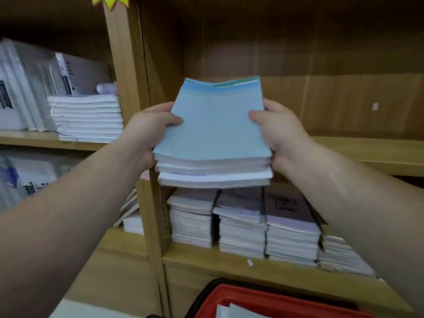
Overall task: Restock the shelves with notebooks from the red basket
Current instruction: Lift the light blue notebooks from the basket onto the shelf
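Your left hand [149, 131] and right hand [280, 134] each grip one side of a thick, soft stack of notebooks [213, 134], thumbs on its pale-blue paper cover, which sags mid-sheet. You hold it before the wooden shelf [367, 154]. The red plastic basket [263, 297] sits near, lower right.

A stack of notebooks [213, 125] sits between the left grip [149, 131] at its left edge and the right grip [280, 134] at its right edge, thumbs on top, held before the bay right of the upright post [128, 65]. That bay's shelf board [367, 154] runs behind it. On the lower shelf [229, 265] a row of stacks [241, 226] stands side by side, starting just beside the post. Before and below that shelf is the basket [252, 292], with loose notebooks [234, 311] in it. Left of the post, another shelf [34, 140] carries a pile [87, 118] at its right end, with leaning packs [23, 88] to the pile's left.
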